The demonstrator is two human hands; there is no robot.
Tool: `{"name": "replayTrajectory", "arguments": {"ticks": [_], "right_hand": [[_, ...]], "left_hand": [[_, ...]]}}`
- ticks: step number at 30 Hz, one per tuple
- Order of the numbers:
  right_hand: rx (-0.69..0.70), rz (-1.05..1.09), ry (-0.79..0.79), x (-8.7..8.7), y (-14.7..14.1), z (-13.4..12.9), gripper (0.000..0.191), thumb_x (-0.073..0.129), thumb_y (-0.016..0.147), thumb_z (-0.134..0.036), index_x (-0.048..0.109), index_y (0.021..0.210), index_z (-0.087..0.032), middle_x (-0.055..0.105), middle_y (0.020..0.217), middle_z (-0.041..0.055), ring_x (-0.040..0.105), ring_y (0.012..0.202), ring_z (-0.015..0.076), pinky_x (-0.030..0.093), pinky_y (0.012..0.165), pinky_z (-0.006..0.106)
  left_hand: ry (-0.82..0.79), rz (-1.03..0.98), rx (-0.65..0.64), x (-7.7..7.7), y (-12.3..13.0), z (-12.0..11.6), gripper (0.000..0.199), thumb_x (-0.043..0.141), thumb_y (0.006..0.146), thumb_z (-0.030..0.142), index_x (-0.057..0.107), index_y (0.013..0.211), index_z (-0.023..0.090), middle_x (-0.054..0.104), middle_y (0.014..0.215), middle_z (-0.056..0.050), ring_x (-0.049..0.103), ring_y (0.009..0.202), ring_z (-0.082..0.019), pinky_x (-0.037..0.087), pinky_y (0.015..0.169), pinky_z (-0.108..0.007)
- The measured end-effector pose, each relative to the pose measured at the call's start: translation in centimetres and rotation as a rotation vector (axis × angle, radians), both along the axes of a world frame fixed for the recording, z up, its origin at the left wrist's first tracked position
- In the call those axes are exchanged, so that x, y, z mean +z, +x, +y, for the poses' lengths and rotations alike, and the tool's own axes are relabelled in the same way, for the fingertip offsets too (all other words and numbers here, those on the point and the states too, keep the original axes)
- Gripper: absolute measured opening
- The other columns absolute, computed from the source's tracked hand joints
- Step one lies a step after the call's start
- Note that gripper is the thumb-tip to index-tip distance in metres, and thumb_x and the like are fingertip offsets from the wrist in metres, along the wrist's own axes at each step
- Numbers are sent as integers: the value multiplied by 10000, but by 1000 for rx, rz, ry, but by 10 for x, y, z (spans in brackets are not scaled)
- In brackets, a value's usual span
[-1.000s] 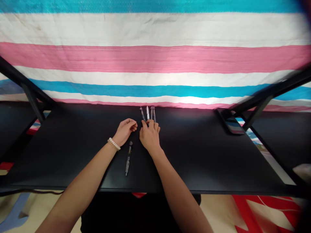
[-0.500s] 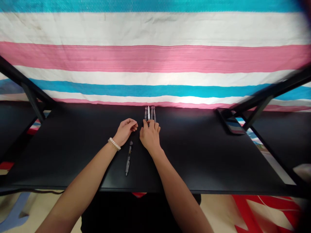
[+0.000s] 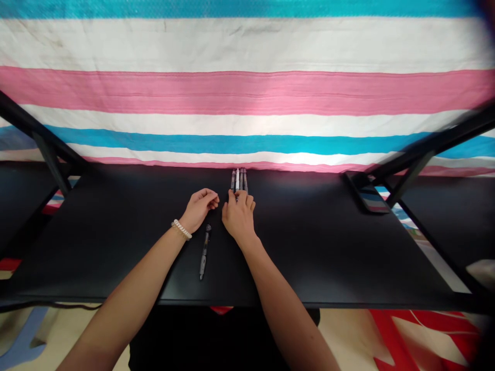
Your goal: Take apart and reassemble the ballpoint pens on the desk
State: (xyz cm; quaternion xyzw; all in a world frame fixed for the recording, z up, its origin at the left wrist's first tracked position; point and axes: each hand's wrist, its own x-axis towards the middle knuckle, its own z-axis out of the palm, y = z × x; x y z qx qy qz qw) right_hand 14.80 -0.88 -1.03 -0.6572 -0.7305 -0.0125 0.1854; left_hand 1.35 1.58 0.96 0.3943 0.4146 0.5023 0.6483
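Four pens (image 3: 237,178) side by side at far edge of counter (image 3: 309,237); right hand (image 3: 239,214) over near ends, likely steadying alignment, grip unclear. Left hand (image 3: 200,208) curled closed, apparently empty. Lone pen (image 3: 204,255) nearer, apart.

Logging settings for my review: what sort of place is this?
Probably an improvised indoor workstation, though the wider room is out of view. The signs: a flat black table, a blue, white and pink striped sheet right behind it, and a slim dark-and-grey pen lying on top.
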Motion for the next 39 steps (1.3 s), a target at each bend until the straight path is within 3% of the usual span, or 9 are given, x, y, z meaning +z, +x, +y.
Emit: {"name": "replayTrajectory", "arguments": {"ticks": [30, 34, 36, 39], "right_hand": [[-61, 81, 40, 2, 0, -1, 496, 519, 887, -230, 519, 1373, -126, 447, 1229, 212, 429, 1042, 322, 388, 871, 465], [73, 234, 82, 6, 0, -4, 320, 468, 911, -197, 632, 1180, -136, 571, 1085, 150, 523, 952, 241, 424, 839, 367], [215, 355, -17, 9, -2, -9, 250, 459, 923, -202, 657, 1067, -156, 615, 838, 53, 553, 742, 161, 420, 717, 272], [442, 453, -217, 14, -7, -18, 175, 555, 872, -218, 666, 1001, -179, 523, 566, -69, 459, 496, 90, 337, 572, 216]], "left_hand": [[10, 17, -2, -1, 0, 0, 128, 678, 743, 260, 624, 697, 153, 599, 704, -19, 516, 634, -102, 388, 640, -263], [-12, -5, 30, 1, 1, 0, 124, 681, 736, 251, 623, 688, 152, 594, 690, -17, 508, 623, -99, 388, 628, -257], [-19, -38, 64, 2, 1, 0, 124, 682, 732, 238, 617, 674, 150, 587, 677, -15, 497, 611, -93, 380, 611, -247], [-26, -113, 133, 2, 1, 1, 141, 693, 720, 219, 594, 648, 150, 565, 650, -5, 477, 586, -81, 361, 571, -227]]}}
